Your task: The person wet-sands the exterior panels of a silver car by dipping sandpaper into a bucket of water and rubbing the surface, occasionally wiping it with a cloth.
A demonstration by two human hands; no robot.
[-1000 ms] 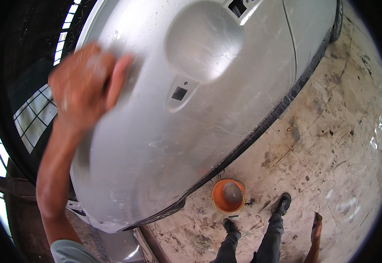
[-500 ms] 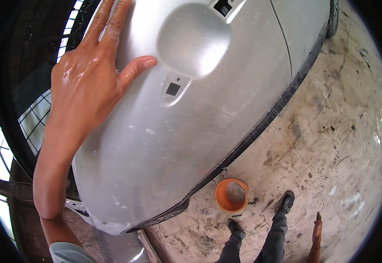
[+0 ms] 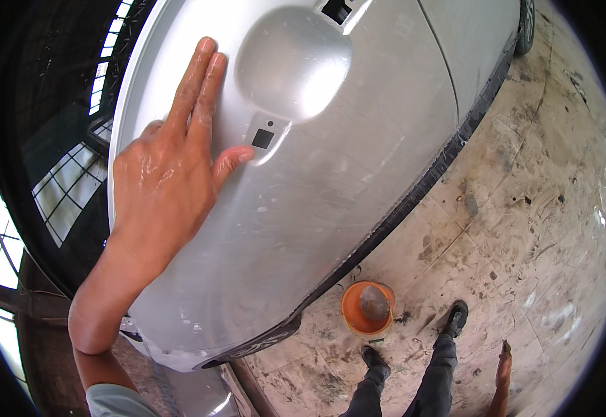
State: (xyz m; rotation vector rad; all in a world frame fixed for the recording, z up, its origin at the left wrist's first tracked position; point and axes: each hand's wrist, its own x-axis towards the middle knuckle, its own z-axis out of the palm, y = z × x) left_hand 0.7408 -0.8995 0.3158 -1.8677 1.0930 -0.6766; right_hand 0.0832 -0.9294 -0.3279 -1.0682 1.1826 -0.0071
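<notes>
My left hand [image 3: 165, 182] rests palm down on the wet silver door panel [image 3: 303, 201] of a car. Its index and middle fingers stretch forward side by side, the thumb points right, and the other fingers look bent. Nothing shows in this hand; what lies under the palm is hidden. Just right of the fingertips is the round handle recess [image 3: 292, 62]. The thumb tip is beside a small square hole [image 3: 262, 139] below that recess. At the lower right, my right hand [image 3: 504, 363] hangs away from the car, seen edge-on, fingers stretched and holding nothing visible.
An orange bucket [image 3: 351, 316] with greyish contents stands on the stained floor [image 3: 497, 229] by my feet [image 3: 458, 320]. A dark trim strip [image 3: 414, 194] runs along the car's lower edge. The dark car window [image 3: 31, 90] is on the left. A wheel [image 3: 525, 31] shows at the far right.
My left hand has slid back toward me and slightly right over the panel, so its fingertips are now in view. My right hand has hardly moved.
</notes>
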